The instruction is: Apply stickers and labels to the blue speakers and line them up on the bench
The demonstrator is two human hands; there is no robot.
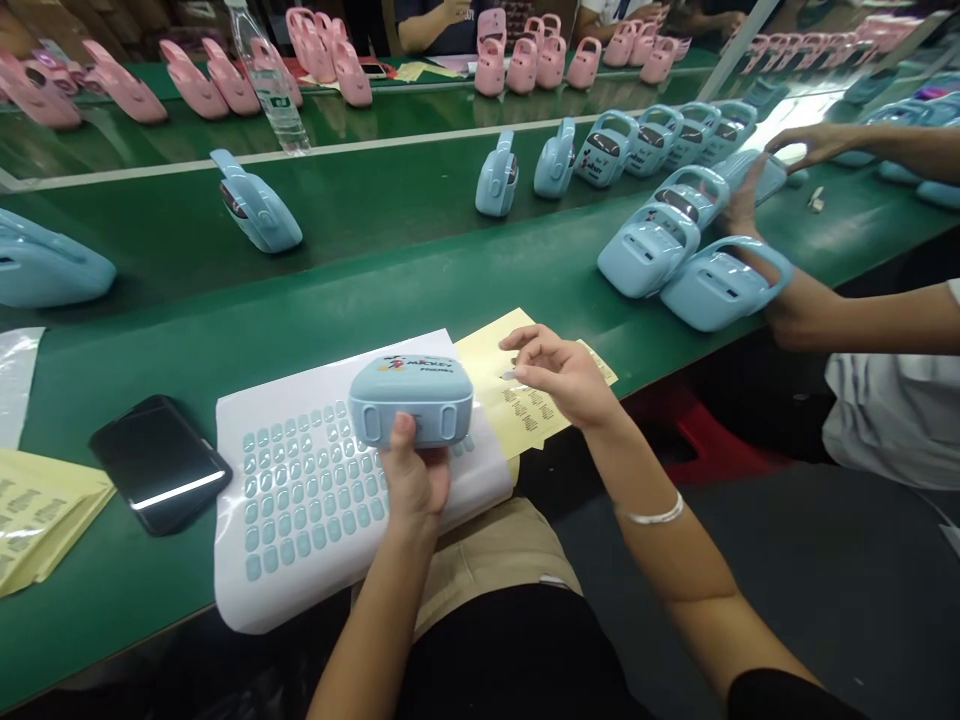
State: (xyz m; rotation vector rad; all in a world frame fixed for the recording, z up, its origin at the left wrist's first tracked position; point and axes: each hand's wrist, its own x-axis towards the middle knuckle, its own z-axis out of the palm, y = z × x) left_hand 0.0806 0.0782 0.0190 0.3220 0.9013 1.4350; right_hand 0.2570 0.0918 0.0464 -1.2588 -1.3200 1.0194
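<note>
My left hand (416, 475) grips a light blue plastic device (411, 425), thumb across its underside. A cartoon print and lettering mark the face turned away from me. Beneath it lies a white sheet (300, 590) with rows of small pale blue oval stickers, curling over the table edge. My right hand (559, 375) is closed in a pinch to the right of the device, apart from it. A small pale label (510, 375) shows at its fingertips. Under that hand is a yellow sheet (487, 350) printed with small dark labels.
A black phone (161, 465) and more yellow label sheets (45, 515) lie at left. Several blue devices with handles (649, 250) stand at right, where a co-worker's hands (750, 190) hold one. Pink ones (491, 65) and a water bottle (270, 85) stand farther back.
</note>
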